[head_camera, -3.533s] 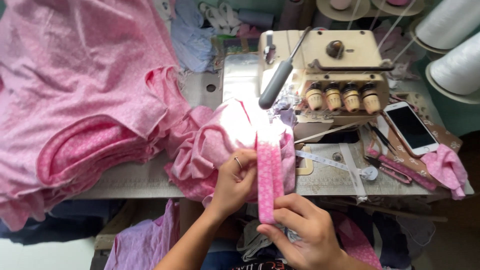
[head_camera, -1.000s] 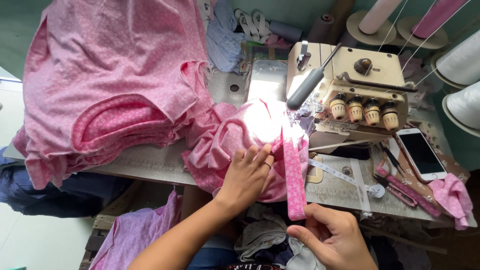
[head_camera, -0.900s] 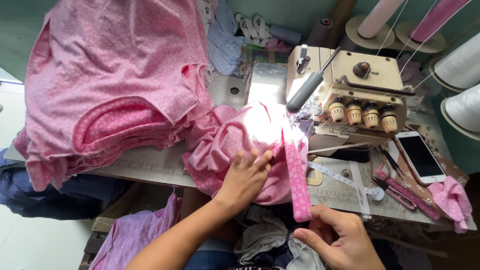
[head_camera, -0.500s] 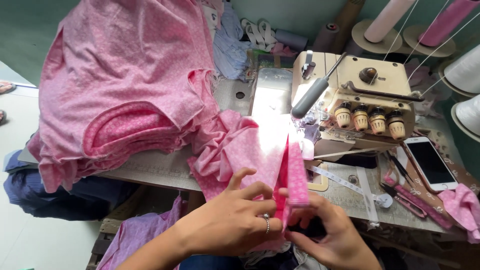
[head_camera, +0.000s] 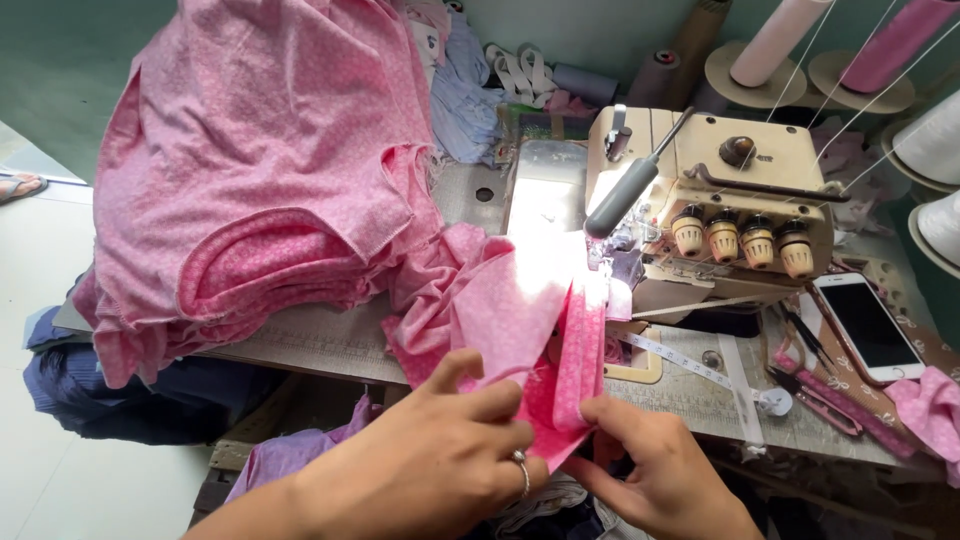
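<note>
A tall pile of pink garments (head_camera: 260, 170) covered the left end of the worktop (head_camera: 330, 335), and a cream overlock sewing machine (head_camera: 720, 210) stood toward its right rear corner, its lamp lighting the bed. From the machine's foot a pink fabric piece (head_camera: 480, 300) spilled over the front edge, and a narrower pink strip (head_camera: 580, 355) ran along it with its long axis pointing from the needle area straight back toward the person. Both hands met at the strip's near end, just off the front edge: the left hand (head_camera: 440, 470), wearing a ring, was closed with fingers pinching the fabric fold, and the right hand (head_camera: 660, 475) pinched the strip's lower tip from the other side. A white measuring tape (head_camera: 690, 362), a phone (head_camera: 868, 326) and 1 pair of snips (head_camera: 820, 400) lay to the right, clear of the strip's line.
</note>
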